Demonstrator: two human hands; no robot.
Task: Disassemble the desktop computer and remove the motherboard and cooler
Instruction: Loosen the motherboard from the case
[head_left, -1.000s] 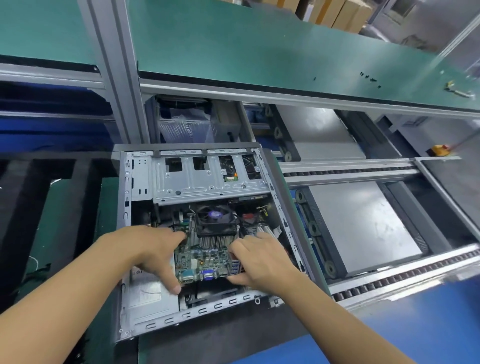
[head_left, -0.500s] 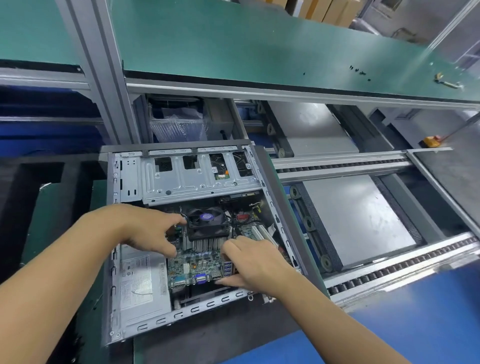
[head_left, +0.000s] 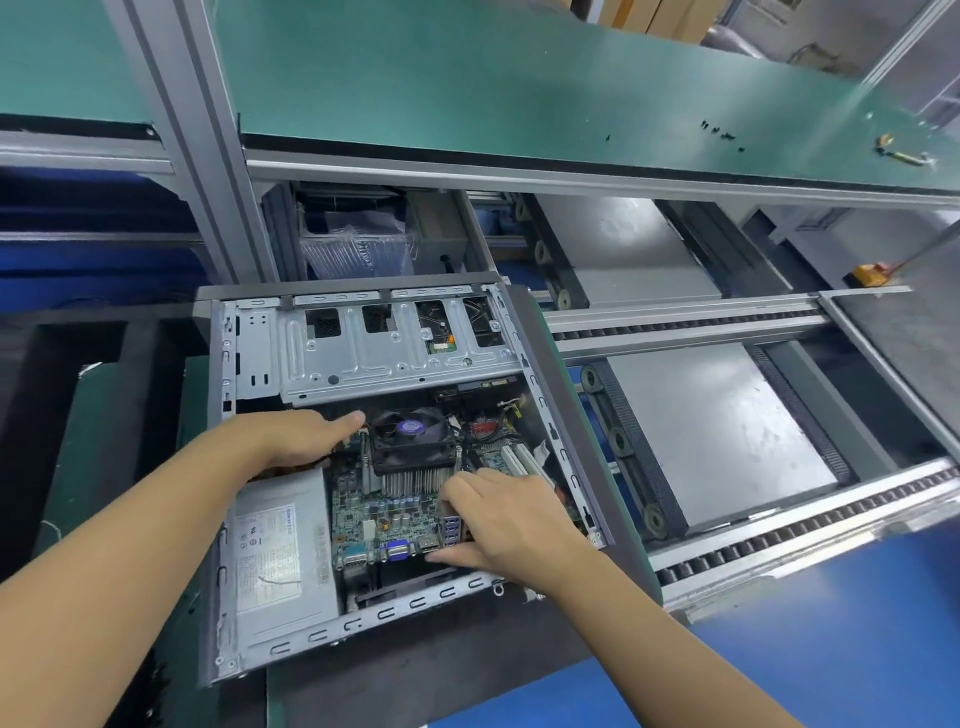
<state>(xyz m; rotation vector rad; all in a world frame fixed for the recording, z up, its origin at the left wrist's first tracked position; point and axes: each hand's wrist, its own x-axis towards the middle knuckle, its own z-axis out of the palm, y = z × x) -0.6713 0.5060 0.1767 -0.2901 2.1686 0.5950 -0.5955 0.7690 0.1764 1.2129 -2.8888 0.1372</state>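
Observation:
The open desktop case (head_left: 249, 343) lies on its side in front of me. Inside it is the green motherboard (head_left: 374, 519), with the black fan cooler (head_left: 410, 436) and its metal fins on top. My right hand (head_left: 498, 519) grips the board's near right edge by the rear ports, thumb under them. That port edge sits slightly raised over a dark gap. My left hand (head_left: 306, 436) lies palm down over the board's far left corner, fingers stretched toward the fan. Its thumb is hidden, so its grip is unclear.
A grey power supply (head_left: 280, 556) fills the case's near left. The metal drive cage (head_left: 395, 353) spans its far side. A roller conveyor (head_left: 727, 436) with grey plates runs on the right. A green shelf (head_left: 519, 88) above holds small black screws (head_left: 719, 131).
My left hand moved from the board's near left edge by the ports up to its far left corner beside the fan. My right hand stayed at the port edge.

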